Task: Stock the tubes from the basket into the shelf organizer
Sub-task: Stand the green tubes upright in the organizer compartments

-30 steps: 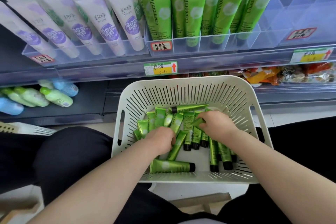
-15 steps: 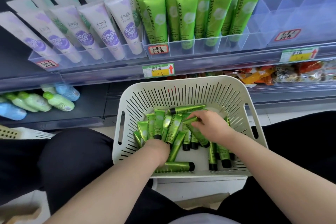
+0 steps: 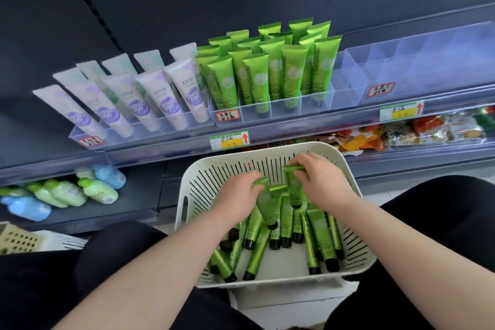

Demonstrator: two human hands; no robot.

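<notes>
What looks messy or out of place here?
The bottles on the lower shelf lie tipped on their sides in a heap, not standing. The green tubes in the basket are jumbled too, but those are just waiting to be stocked. Nothing looks spilled or broken.

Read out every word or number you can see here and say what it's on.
"Chamomile": on the green tubes standing in the shelf organizer.
Chinese print on the purple tubes: too blurred to read.
Handwriting on the red-edged labels: illegible.
Numbers on the price tags: too blurred; only a red arrow is clear.
</notes>
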